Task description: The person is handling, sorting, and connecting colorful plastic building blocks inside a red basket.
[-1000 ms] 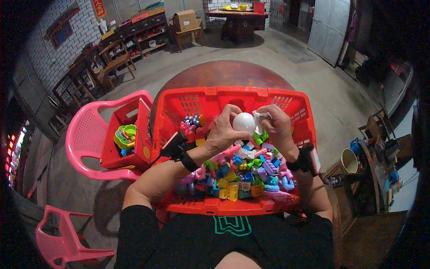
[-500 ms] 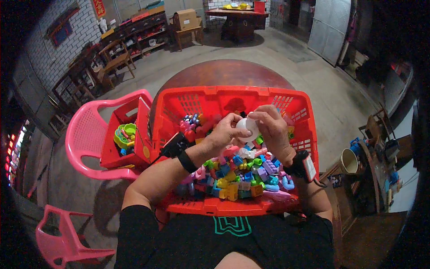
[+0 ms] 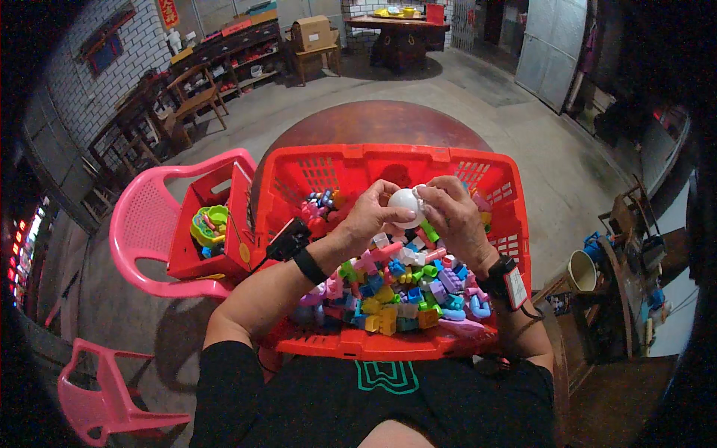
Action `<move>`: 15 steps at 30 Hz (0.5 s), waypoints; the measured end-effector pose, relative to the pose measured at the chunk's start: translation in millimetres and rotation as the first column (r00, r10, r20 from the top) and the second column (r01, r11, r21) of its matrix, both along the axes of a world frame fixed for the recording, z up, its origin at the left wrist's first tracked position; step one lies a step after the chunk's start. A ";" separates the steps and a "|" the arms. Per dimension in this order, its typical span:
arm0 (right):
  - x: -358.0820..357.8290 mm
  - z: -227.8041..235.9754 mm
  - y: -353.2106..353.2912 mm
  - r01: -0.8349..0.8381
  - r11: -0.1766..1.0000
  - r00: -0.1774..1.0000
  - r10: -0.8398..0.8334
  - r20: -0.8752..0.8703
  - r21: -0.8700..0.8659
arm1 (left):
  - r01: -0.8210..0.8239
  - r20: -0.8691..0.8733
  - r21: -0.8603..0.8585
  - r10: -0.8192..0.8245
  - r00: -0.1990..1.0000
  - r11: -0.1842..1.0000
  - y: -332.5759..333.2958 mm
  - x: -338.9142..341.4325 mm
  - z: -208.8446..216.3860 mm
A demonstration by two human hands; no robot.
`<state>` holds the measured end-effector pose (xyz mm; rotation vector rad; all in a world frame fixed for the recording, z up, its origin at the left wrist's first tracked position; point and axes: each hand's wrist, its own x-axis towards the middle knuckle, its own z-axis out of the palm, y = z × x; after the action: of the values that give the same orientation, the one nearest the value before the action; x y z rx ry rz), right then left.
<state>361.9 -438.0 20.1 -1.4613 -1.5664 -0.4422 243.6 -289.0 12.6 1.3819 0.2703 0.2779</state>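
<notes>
Between my hands, above the basket, is a white, smooth, ball-like toy piece (image 3: pixel 404 202) with a small knobbly white part at its right side. My left hand (image 3: pixel 371 216) has its thumb and fingers closed round the ball's left side. The fingers of my right hand (image 3: pixel 453 211) pinch the knobbly end, partly hiding it. Beneath both hands, a red plastic basket (image 3: pixel 388 345) holds a heap of colourful building blocks (image 3: pixel 403 287), in yellow, blue, green, purple, pink and white.
The basket rests on a round brown table (image 3: pixel 373 119). To its left, a pink plastic chair (image 3: pixel 142 216) bears a red box (image 3: pixel 190 254) with a green and yellow toy (image 3: pixel 210 226) inside. Another pink chair (image 3: pixel 101 399) stands at lower left. A pale bucket (image 3: pixel 582 270) is at right.
The white piece has turned in my hands and shifted slightly left; its knobbly end now shows at the right. My right hand has come a little lower.
</notes>
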 end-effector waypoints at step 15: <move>-7.5 0.5 -1.2 0.005 1.000 0.999 -0.005 0.034 -0.004 | -0.053 0.059 0.117 0.046 0.997 0.992 1.3 0.3 0.7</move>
<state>354.5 -439.1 20.6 -1.4679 -1.5918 -0.4698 243.9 -287.7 13.3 1.4835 0.2451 0.3781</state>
